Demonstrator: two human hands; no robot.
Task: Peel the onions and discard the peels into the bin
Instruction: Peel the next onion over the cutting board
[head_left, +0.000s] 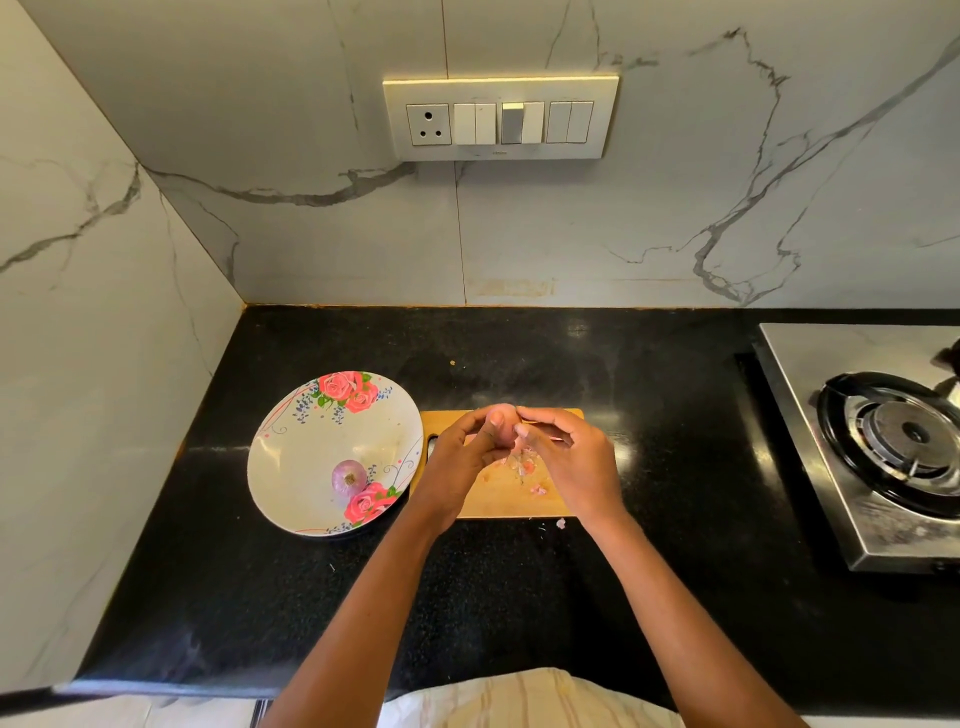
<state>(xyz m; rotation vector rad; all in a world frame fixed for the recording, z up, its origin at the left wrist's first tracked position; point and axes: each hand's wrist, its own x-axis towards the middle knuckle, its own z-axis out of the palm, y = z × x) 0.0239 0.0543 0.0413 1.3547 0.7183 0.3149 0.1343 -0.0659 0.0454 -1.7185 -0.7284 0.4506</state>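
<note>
Above the wooden cutting board (566, 506), my left hand (462, 457) grips a small pink onion (503, 415), mostly hidden by my fingers. My right hand (566, 457) pinches at the onion's skin from the right side. Loose bits of peel (525, 466) lie on the board under my hands, and one scrap (561, 523) sits on the counter just off its front edge. A second, purple onion (349, 477) lies in the floral plate (291, 457) to the left of the board. No bin is in view.
A black stone counter (260, 597) runs into a corner of marble-patterned walls. A steel gas stove (883, 441) stands at the right. A switch panel (501, 118) is on the back wall.
</note>
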